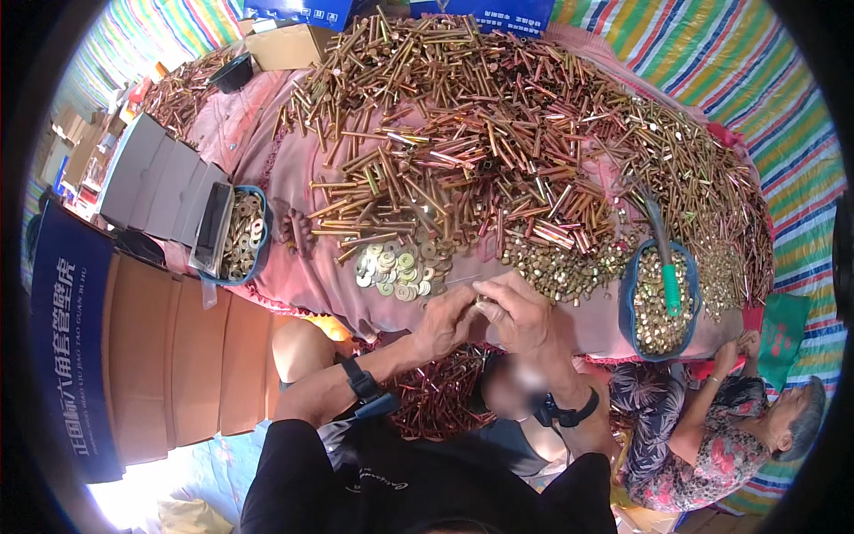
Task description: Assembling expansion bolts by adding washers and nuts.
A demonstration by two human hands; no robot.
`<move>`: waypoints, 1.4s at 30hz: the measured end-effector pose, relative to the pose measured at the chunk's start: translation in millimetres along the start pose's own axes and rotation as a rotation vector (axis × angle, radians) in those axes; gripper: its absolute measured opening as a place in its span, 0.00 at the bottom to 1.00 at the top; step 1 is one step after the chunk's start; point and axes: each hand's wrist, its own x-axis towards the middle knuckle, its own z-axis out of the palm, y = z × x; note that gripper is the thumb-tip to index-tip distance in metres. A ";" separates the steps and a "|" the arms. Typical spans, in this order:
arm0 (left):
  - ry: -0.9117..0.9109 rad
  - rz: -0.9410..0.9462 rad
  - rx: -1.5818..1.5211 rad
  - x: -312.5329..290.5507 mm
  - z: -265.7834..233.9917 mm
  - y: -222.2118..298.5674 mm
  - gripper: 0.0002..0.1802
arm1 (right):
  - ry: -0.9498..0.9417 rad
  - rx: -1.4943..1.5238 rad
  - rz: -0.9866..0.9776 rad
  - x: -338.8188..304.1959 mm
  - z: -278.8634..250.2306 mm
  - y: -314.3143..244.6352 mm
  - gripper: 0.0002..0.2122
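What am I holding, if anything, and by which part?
Seemingly a small brassy piece, between your right hand and left hand; which part is held can't be told.

A striped sheet (694,44) is stretching round the far right, brown cardboard boxes (196,347) are lining the left, grey boxes (156,182) are resting beyond them, and a person (703,449) in a flowered shirt (743,449) is sitting at right.

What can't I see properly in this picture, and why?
Head view: the small thing between the left hand and right hand; they cover most of it.
Head view: the bottom of the right blue tub; small gold parts cover it.
Head view: the patch below the right hand; it's blurred.
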 end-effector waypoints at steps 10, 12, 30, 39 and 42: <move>0.036 0.093 -0.030 2.5 0.7 3.5 0.06 | -0.021 0.173 0.250 -3.2 4.3 5.0 0.15; 0.022 0.044 -0.043 2.7 0.6 3.4 0.06 | 0.044 0.084 0.106 -3.1 7.1 10.4 0.16; 0.025 0.044 -0.019 2.4 0.0 2.0 0.06 | 0.046 0.198 0.270 -0.1 1.7 2.0 0.14; 0.007 0.044 0.024 -0.4 1.6 -6.5 0.07 | 0.065 0.188 0.259 1.7 2.0 -1.8 0.12; -0.059 0.020 0.031 1.5 -2.5 -1.4 0.09 | 0.034 0.108 0.116 -3.6 -0.6 10.5 0.14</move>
